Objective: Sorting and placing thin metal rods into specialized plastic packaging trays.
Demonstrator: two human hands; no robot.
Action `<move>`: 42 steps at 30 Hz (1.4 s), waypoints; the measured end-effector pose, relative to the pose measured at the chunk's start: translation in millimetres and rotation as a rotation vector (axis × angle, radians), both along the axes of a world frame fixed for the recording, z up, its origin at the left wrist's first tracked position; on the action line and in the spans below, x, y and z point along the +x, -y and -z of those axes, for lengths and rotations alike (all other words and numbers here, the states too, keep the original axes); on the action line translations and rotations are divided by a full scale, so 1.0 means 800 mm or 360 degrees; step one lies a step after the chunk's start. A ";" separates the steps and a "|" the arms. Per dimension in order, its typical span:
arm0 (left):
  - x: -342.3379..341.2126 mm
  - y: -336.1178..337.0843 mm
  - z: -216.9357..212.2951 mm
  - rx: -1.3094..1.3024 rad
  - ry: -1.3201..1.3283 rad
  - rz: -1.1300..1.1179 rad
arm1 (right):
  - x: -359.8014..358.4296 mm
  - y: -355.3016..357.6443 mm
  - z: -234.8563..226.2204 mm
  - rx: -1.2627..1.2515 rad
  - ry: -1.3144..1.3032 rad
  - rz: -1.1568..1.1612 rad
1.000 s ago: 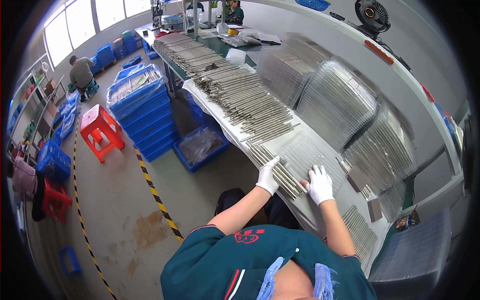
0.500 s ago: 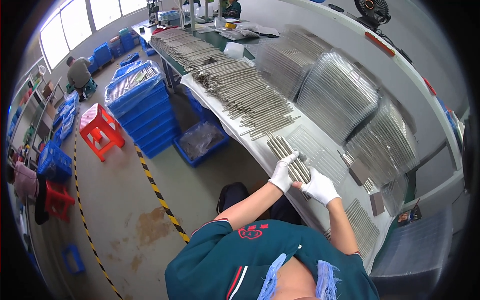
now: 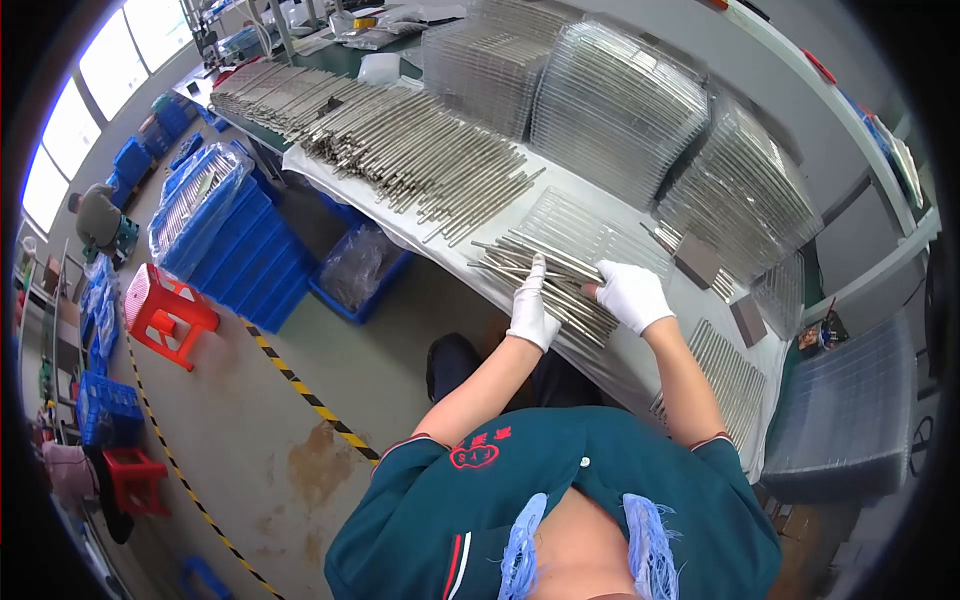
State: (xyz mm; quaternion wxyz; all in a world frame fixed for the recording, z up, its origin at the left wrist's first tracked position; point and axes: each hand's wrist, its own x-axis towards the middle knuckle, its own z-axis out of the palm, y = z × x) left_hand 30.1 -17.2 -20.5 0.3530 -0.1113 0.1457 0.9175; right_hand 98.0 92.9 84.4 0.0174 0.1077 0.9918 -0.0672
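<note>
Clasping slim metallic rods (image 3: 572, 303), gloved hands (image 3: 535, 318)

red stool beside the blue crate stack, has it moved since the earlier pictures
No: the red stool shows no shift either way between the two striped floor lines, left of the blue crates.

Left hand (image 3: 533, 312) and right hand (image 3: 636, 298) were gloved in white | shirt (image 3: 540, 435) was dark green, short-sleeved | I saw on my feed a red emblem (image 3: 474, 457), pale button (image 3: 585, 462), red-and-white stripes (image 3: 459, 566), two frayed blue strips (image 3: 650, 548)
</note>
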 end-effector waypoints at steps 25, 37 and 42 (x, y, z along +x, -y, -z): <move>0.010 0.005 -0.012 -0.0025 0.0101 -0.0118 | 0.025 -0.055 0.046 -0.0386 -0.0172 0.0468; 0.007 0.005 0.000 -0.0041 0.0014 -0.0091 | 0.043 -0.072 0.039 0.0050 -0.0286 0.0498; 0.008 0.006 -0.008 -0.0014 0.0051 -0.0088 | 0.038 -0.080 0.043 0.0035 -0.0416 0.0434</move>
